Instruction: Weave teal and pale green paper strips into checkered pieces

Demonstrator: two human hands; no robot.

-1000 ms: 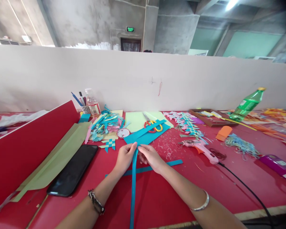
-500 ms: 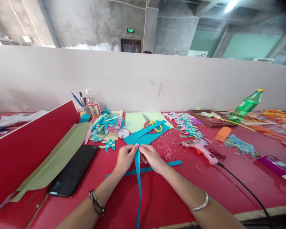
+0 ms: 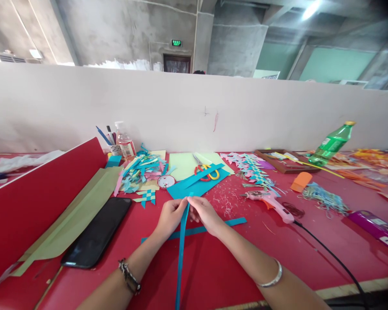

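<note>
Both my left hand [image 3: 172, 215] and my right hand [image 3: 206, 214] pinch the upper end of a long blue paper strip [image 3: 182, 249], their fingertips meeting at the table's middle. From there the strip hangs down toward me, past the lower edge of the view. A second blue paper strip [image 3: 197, 231] lies flat across the table, beneath my wrists. Just beyond my fingers is a wide blue paper sheet [image 3: 194, 183]. Scissors [image 3: 210, 171] with red and yellow handles lie on it, partly under another blue strip.
A black phone [image 3: 97, 232] and green paper sheets [image 3: 74, 211] lie at left. Paper scraps [image 3: 142, 170] heap near a pen cup [image 3: 115, 149]. To the right are a pink glue gun [image 3: 271, 202] with its cord, woven paper pieces [image 3: 254, 170], a green bottle [image 3: 333, 144] and a purple power strip [image 3: 375, 228].
The hanging end of the blue strip has swung left and looks straighter. My hands keep their pinch in nearly the same place.
</note>
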